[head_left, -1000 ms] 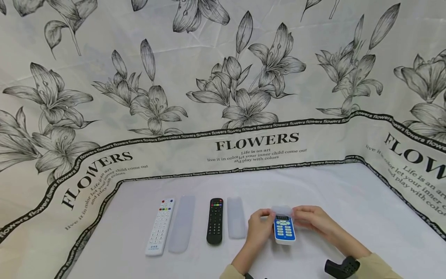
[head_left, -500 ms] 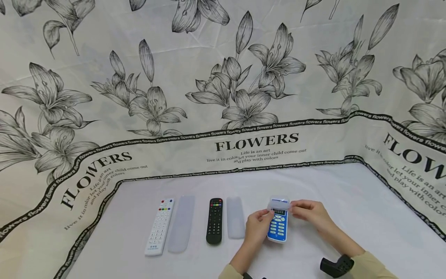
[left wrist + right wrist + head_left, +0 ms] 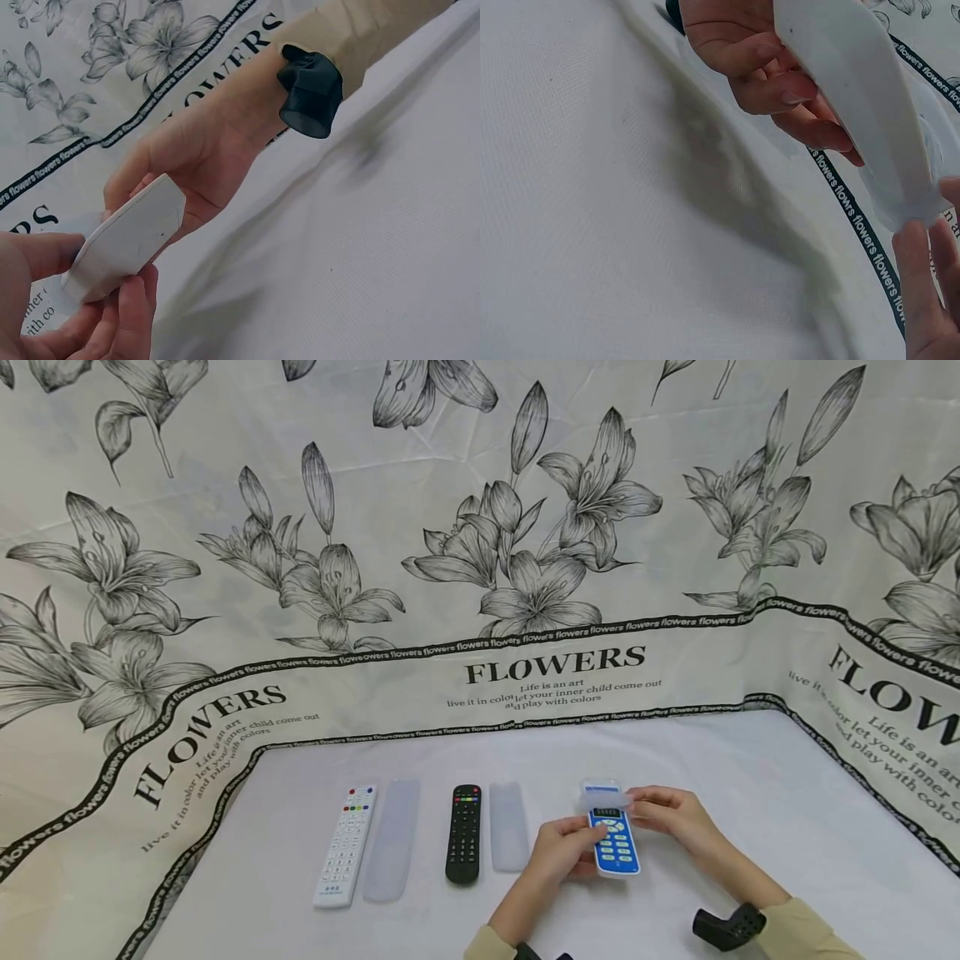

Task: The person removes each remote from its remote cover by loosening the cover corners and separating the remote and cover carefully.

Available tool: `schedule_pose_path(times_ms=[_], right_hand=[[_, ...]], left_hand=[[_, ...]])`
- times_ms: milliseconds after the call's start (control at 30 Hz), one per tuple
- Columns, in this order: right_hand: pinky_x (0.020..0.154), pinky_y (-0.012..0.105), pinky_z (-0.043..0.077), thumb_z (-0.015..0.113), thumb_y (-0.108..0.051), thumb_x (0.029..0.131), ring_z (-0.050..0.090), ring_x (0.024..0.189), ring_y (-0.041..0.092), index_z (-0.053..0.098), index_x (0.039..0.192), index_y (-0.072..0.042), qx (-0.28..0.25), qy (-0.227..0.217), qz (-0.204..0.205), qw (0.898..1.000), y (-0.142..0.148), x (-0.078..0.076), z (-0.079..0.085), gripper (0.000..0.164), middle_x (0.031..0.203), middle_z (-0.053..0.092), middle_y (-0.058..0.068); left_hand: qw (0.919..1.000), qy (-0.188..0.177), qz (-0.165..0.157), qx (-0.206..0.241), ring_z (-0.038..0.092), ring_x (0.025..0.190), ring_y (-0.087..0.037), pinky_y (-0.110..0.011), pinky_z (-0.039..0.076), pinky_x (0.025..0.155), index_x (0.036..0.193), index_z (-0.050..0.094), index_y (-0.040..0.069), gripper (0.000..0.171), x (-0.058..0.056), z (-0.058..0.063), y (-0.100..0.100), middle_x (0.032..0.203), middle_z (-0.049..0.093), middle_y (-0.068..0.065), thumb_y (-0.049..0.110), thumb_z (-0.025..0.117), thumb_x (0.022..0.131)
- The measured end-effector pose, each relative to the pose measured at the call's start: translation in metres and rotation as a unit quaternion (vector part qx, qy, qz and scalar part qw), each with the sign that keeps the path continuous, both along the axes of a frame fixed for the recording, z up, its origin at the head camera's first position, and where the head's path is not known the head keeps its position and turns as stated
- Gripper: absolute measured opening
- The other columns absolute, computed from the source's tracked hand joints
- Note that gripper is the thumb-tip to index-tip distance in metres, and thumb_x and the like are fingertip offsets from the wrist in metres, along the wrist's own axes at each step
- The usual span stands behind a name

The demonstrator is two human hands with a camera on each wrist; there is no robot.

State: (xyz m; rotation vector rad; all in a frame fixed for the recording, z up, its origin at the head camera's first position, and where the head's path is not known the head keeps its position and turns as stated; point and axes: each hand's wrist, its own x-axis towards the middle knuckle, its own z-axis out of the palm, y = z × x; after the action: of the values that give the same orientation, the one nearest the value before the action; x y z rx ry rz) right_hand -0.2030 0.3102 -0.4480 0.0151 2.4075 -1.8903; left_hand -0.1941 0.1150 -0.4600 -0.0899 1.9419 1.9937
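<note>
My left hand (image 3: 558, 856) holds a small remote control (image 3: 619, 852) by its side, thumb over the blue keypad face and fingers beneath. The remote's white back (image 3: 139, 236) shows in the left wrist view. A translucent sleeve-like cover (image 3: 600, 802) sits around the remote's far end, its edge lying across the face just above the dark display. My right hand (image 3: 678, 818) pinches this cover at its right side. In the right wrist view, right fingertips (image 3: 915, 259) touch the clear cover (image 3: 885, 206) at the end of the remote.
Left of the hands lie a black remote (image 3: 462, 835) with a translucent cover (image 3: 509, 827) beside it, and a long white remote (image 3: 345, 847) with a longer cover (image 3: 392, 839). A flower-printed cloth (image 3: 555, 685) hangs behind the white tabletop (image 3: 712, 760).
The left hand has moved from the cover's edge down to the remote's side. The cover's edge has come down over the face, its top end now reaching farther out. The right hand keeps its pinch.
</note>
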Motion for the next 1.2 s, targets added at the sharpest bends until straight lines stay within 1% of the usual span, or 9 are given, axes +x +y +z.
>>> schedule_pose_path(times_ms=[200, 333, 433, 500, 633, 700, 767, 1000, 1200], right_hand=[[0.085, 0.029, 0.057, 0.061, -0.022, 0.094, 0.064, 0.093, -0.002, 0.054, 0.126, 0.009, -0.008, -0.02, 0.018, 1.0, -0.002, -0.004, -0.002, 0.046, 0.127, 0.062, 0.014], [0.085, 0.028, 0.056, 0.057, -0.023, 0.095, 0.063, 0.095, -0.001, 0.051, 0.13, 0.009, -0.032, -0.035, 0.027, 0.998, -0.002, -0.005, -0.002, 0.047, 0.124, 0.063, 0.004], [0.086, 0.027, 0.055, 0.052, -0.025, 0.098, 0.062, 0.097, 0.001, 0.044, 0.136, 0.008, -0.055, -0.054, 0.034, 0.996, -0.002, -0.007, -0.001, 0.05, 0.126, 0.059, 0.003], [0.087, 0.025, 0.055, 0.048, -0.028, 0.099, 0.061, 0.099, 0.003, 0.039, 0.14, 0.006, -0.063, -0.068, 0.035, 0.995, -0.002, -0.009, 0.0, 0.054, 0.132, 0.054, 0.007], [0.09, 0.025, 0.053, 0.042, -0.037, 0.102, 0.058, 0.105, 0.007, 0.027, 0.146, 0.007, -0.06, -0.093, 0.039, 0.993, -0.003, -0.014, 0.001, 0.065, 0.147, 0.036, 0.026], [0.092, 0.026, 0.053, 0.041, -0.041, 0.101, 0.056, 0.113, 0.011, 0.022, 0.147, 0.009, -0.06, -0.109, 0.041, 0.991, -0.004, -0.017, 0.002, 0.071, 0.152, 0.025, 0.03], [0.092, 0.026, 0.053, 0.042, -0.044, 0.1, 0.054, 0.116, 0.013, 0.019, 0.148, 0.01, -0.062, -0.125, 0.041, 0.989, -0.006, -0.019, 0.003, 0.076, 0.153, 0.022, 0.031], [0.083, 0.021, 0.054, 0.049, -0.045, 0.098, 0.06, 0.098, 0.001, 0.025, 0.147, 0.009, -0.059, -0.151, 0.02, 0.987, -0.008, -0.027, 0.003, 0.077, 0.15, 0.032, 0.029], [0.085, 0.019, 0.051, 0.049, -0.045, 0.097, 0.057, 0.108, 0.006, 0.031, 0.145, 0.007, -0.015, -0.13, 0.004, 0.991, -0.008, -0.03, 0.005, 0.073, 0.147, 0.041, 0.024]], left_hand=[[0.9991, 0.017, 0.021, 0.032, 0.064, 0.06, -0.008, -0.025, 0.056, 0.055, 0.115, 0.066, 0.003, 0.035, 0.001, 0.0, 0.001, 0.088, 0.073, -0.004, 0.021, 0.07, 0.085], [0.9985, 0.018, 0.033, 0.04, 0.065, 0.063, -0.009, -0.029, 0.058, 0.057, 0.118, 0.064, 0.002, 0.039, 0.0, -0.001, 0.001, 0.09, 0.073, -0.004, 0.022, 0.07, 0.085], [0.9982, 0.014, 0.037, 0.045, 0.064, 0.064, -0.009, -0.03, 0.058, 0.057, 0.119, 0.063, 0.001, 0.04, 0.0, -0.001, 0.001, 0.091, 0.073, -0.004, 0.021, 0.07, 0.085], [0.998, 0.013, 0.04, 0.047, 0.063, 0.064, -0.009, -0.031, 0.058, 0.057, 0.12, 0.063, 0.001, 0.041, 0.0, -0.002, 0.002, 0.091, 0.073, -0.004, 0.021, 0.07, 0.085], [0.9978, 0.014, 0.043, 0.048, 0.063, 0.064, -0.009, -0.03, 0.058, 0.055, 0.118, 0.063, 0.002, 0.04, 0.001, -0.002, 0.005, 0.089, 0.072, -0.003, 0.02, 0.071, 0.084], [0.9978, 0.014, 0.041, 0.05, 0.064, 0.065, -0.01, -0.03, 0.058, 0.056, 0.118, 0.064, 0.002, 0.039, 0.001, -0.002, 0.006, 0.089, 0.072, -0.003, 0.02, 0.071, 0.083], [0.9979, 0.013, 0.039, 0.051, 0.065, 0.066, -0.01, -0.03, 0.058, 0.056, 0.118, 0.064, 0.002, 0.039, 0.002, -0.002, 0.007, 0.089, 0.071, -0.003, 0.02, 0.071, 0.084], [0.998, 0.015, 0.034, 0.05, 0.066, 0.067, -0.01, -0.027, 0.057, 0.055, 0.117, 0.064, 0.002, 0.038, 0.003, -0.005, 0.009, 0.087, 0.071, -0.002, 0.02, 0.071, 0.085], [0.9973, 0.023, 0.04, 0.057, 0.068, 0.069, -0.011, -0.024, 0.056, 0.054, 0.117, 0.064, 0.0, 0.041, 0.001, -0.005, 0.012, 0.086, 0.068, -0.002, 0.018, 0.075, 0.082]])
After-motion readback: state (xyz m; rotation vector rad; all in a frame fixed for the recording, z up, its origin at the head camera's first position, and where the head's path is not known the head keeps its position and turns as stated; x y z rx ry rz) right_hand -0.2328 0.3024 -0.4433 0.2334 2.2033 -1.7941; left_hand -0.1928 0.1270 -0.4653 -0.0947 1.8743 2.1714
